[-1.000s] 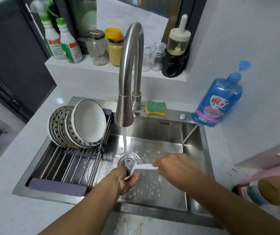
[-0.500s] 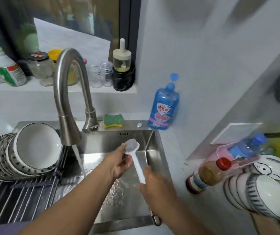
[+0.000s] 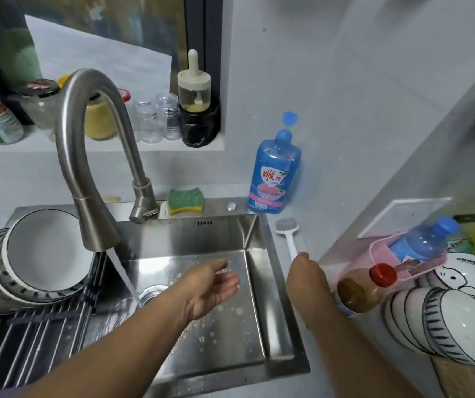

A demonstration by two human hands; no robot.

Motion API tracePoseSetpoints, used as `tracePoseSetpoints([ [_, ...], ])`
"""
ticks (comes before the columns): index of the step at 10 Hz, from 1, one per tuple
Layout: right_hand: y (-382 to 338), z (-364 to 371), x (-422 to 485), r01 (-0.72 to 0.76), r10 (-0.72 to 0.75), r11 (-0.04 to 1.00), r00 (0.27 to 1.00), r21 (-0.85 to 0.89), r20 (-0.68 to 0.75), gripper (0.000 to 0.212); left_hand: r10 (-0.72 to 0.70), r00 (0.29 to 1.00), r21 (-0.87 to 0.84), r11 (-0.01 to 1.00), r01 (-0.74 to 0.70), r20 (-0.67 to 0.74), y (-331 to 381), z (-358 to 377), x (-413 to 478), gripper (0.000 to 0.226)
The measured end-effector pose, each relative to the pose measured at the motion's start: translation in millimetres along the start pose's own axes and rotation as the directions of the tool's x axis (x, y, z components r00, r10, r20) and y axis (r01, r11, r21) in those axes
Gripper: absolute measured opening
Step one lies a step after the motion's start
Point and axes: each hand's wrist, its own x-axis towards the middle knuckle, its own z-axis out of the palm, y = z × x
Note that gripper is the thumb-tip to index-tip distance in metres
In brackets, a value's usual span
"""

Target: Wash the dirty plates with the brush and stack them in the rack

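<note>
One stainless-steel sink (image 3: 190, 234), tap running, no plate in basin. Washed dark-rimmed white plates (image 3: 44, 254) stood on edge in steel-bar rack (image 3: 29, 349) at L. Unwashed patterned white crockery stack (image 3: 443, 320) at R, cut off by frame edge. L hand (image 3: 210, 285): freed since 0.5 s ago, fingers relaxed, empty, over basin. R hand (image 3: 308, 280): fingers hidden, grip cannot be told. White-handled grey-bristled brush (image 3: 288, 239) moved from over basin to counter by R rim, handle end at R hand. Judged: brush being parked, next dirty plate due.
</note>
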Motion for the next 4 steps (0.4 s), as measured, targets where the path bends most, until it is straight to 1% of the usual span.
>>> tracePoseSetpoints([
  [1, 1, 11, 11, -0.014, 0.014, 1.000, 1.000, -0.014, 0.001, 0.014, -0.001, 1.000, -0.129, 0.992, -0.002, -0.023, 0, -23, -2, 0.020],
  [2, -2, 23, 16, -0.019, 0.019, 0.999, 1.000, -0.028, -0.009, 0.016, 0.018, 1.000, -0.301, 0.953, -0.024, -0.023, 0, -43, -2, 0.023],
  [3, -3, 28, 17, -0.075, 0.075, 0.997, 0.997, 0.005, -0.033, 0.023, 0.035, 0.999, -0.459, 0.887, -0.044, -0.028, 0, -58, -3, 0.035],
  [4, -12, 33, 14, -0.031, 0.045, 0.995, 0.986, 0.092, -0.162, 0.027, 0.027, 0.999, -0.536, 0.843, -0.040, -0.033, -3, -73, -3, 0.043],
])
